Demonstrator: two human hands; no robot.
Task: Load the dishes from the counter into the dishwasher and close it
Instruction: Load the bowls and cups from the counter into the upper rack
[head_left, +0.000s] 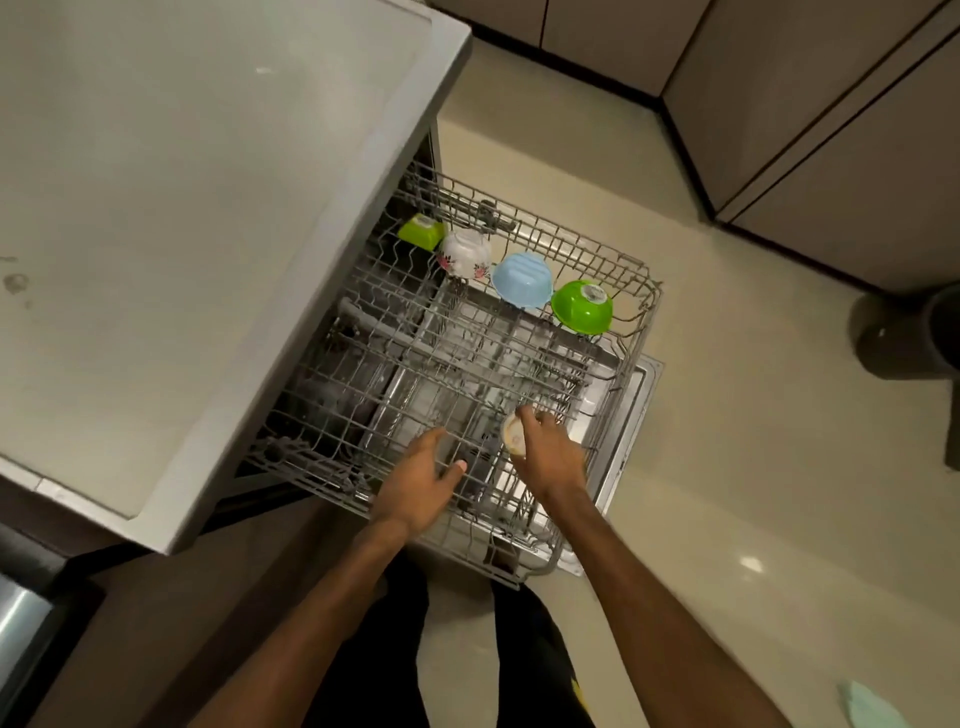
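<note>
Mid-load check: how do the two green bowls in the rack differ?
The square-based lime green bowl sits at the far row's left end; the round bright green bowl sits at its right end. The square-based bowl looks smaller and angular; the round bowl looks larger and curved. Both rest bottom up in the grey wire rack.

Partly hidden, partly cropped
The right hand (545, 452) covered most of a small pale dish (513, 435); a dark bin (930, 332) on the right was cut off at the edge.
</note>
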